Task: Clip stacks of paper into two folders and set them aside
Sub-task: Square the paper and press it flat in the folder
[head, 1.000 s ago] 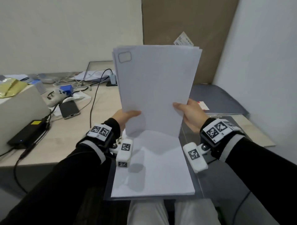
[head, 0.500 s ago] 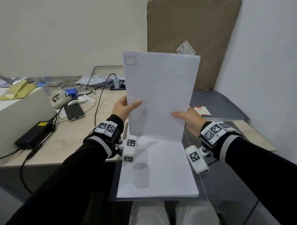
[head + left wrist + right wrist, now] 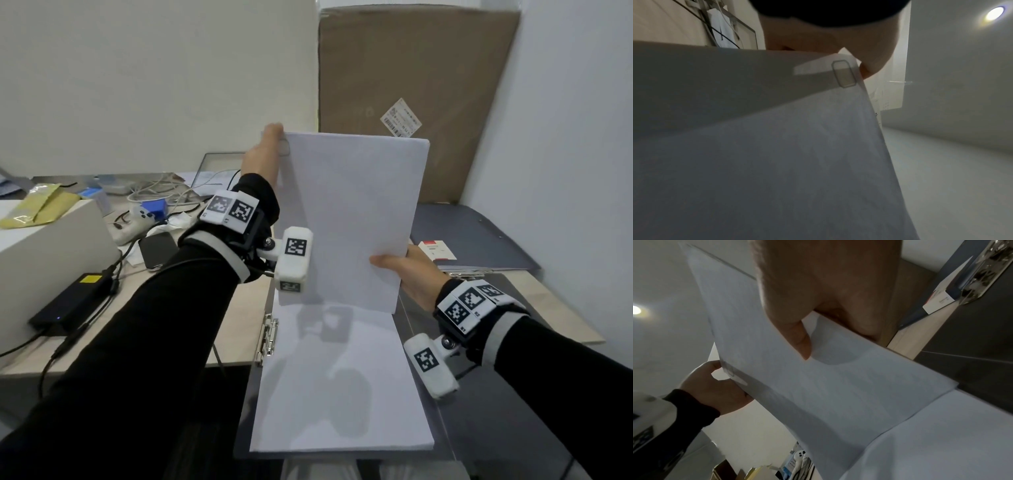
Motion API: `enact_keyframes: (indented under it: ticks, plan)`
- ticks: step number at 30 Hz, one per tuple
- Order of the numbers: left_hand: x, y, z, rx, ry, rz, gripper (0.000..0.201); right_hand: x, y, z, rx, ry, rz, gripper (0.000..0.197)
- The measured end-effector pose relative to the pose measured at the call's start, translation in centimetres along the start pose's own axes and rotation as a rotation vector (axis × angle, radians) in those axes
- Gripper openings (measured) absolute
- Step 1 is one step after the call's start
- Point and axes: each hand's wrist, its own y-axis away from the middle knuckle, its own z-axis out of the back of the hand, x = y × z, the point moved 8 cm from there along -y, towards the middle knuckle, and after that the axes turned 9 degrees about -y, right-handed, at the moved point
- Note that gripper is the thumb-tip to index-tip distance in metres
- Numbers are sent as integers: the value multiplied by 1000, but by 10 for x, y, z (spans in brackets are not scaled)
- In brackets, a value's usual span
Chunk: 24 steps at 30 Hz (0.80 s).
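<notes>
I hold a white paper stack [image 3: 346,219] upright, its bottom edge standing on a second paper stack [image 3: 342,394] that lies flat in an open grey folder [image 3: 325,455]. My left hand [image 3: 269,147] pinches the upright stack's top-left corner, right by a paper clip [image 3: 844,73]. My right hand [image 3: 394,263] grips the stack's right edge low down, with the thumb [image 3: 797,337] on the front sheet. The folder's metal clamp [image 3: 269,337] sits at the flat stack's left edge.
A second dark folder [image 3: 479,236] with a red-and-white card [image 3: 438,250] lies at the back right. Brown cardboard [image 3: 411,85] leans on the wall. At left are a phone [image 3: 156,250], a black power brick [image 3: 72,301], cables and a white box [image 3: 41,246].
My left hand has slid up from the stack's lower left edge to its top-left corner. The right hand keeps its grip and the sheets now stand squared.
</notes>
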Motion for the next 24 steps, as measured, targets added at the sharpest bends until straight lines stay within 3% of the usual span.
enact_keyframes:
  ticks: [3, 5, 7, 9, 13, 16, 19, 24]
  plan:
    - [1, -4, -2, 13, 15, 22, 42, 3, 0, -1, 9, -18, 14, 27]
    - [5, -12, -5, 80, 19, 16, 60, 3, -2, 1, -9, -22, 18, 27]
    - [11, -16, -10, 186, 35, -29, 93, -1, -4, 2, -23, -24, -1, 26]
    - [24, -12, -11, 241, 57, -78, 99, -4, -6, 3, -31, -15, -35, 27]
    - [82, 11, -26, 380, -8, -38, 53, -8, -7, 3, -66, 4, -60, 37]
    - [111, 16, -26, 303, -37, 31, 44, -6, -6, 7, -152, 10, -34, 38]
    - [110, 19, -21, 195, 29, 27, 44, 1, -7, 11, -200, 26, -4, 29]
    - [129, 35, -34, 212, 3, 86, 23, -17, -3, 19, -203, 87, -66, 38]
